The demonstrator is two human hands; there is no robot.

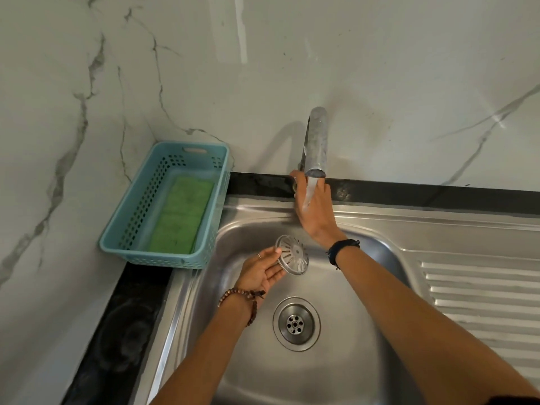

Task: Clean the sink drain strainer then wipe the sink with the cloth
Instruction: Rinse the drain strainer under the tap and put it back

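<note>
My left hand (pixel 264 271) holds the round metal drain strainer (pixel 292 254) by its edge, tilted, over the back of the steel sink (pixel 344 369). My right hand (pixel 314 209) reaches behind the tap spout (pixel 316 141) and grips the tap handle, which the hand mostly hides. Water streams from the spout across that hand. The open drain (pixel 296 324) lies in the basin floor, below the strainer. A green cloth (pixel 179 214) lies in a light blue basket (pixel 137 223) left of the sink.
The ribbed draining board (pixel 482 302) runs to the right of the basin. A black counter edge (pixel 117 340) borders the sink on the left and back. Marble walls (pixel 58 112) close in behind and to the left.
</note>
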